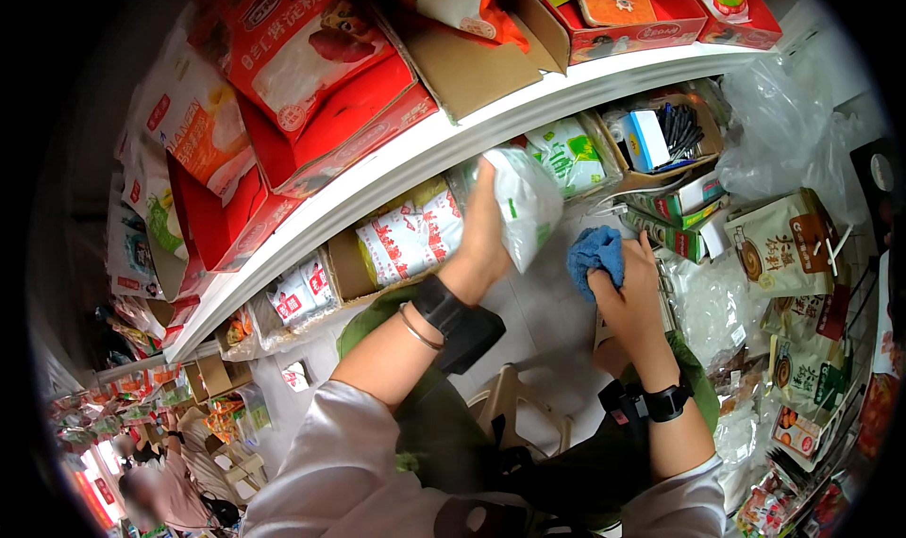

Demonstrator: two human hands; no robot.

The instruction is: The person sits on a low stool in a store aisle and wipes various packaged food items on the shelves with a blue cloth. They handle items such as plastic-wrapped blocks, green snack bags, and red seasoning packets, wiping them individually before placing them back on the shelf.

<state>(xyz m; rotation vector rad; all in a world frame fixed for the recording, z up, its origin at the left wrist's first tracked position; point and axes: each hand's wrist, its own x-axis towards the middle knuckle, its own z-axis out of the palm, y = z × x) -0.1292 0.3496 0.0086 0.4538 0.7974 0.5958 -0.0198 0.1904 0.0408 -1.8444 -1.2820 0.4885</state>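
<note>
My left hand (483, 237) grips the side of a white plastic packet with green print (525, 205), blurred a little, just below the shelf edge. In my right hand (631, 301) is a crumpled blue cloth (594, 258), held a short way to the right of the packet. Behind the raised packet, another white and green packet (566, 159) lies in a box. Left of it, a cardboard box holds white packets with red print (410, 237).
A white shelf (311, 216) curves overhead, bearing red display boxes (340, 156) of bagged goods. A carton of black pens (679, 138) and green boxes (672, 205) stand at right, near hanging pouches (778, 244). Below me is a plastic stool (506, 396). People (166, 474) are at lower left.
</note>
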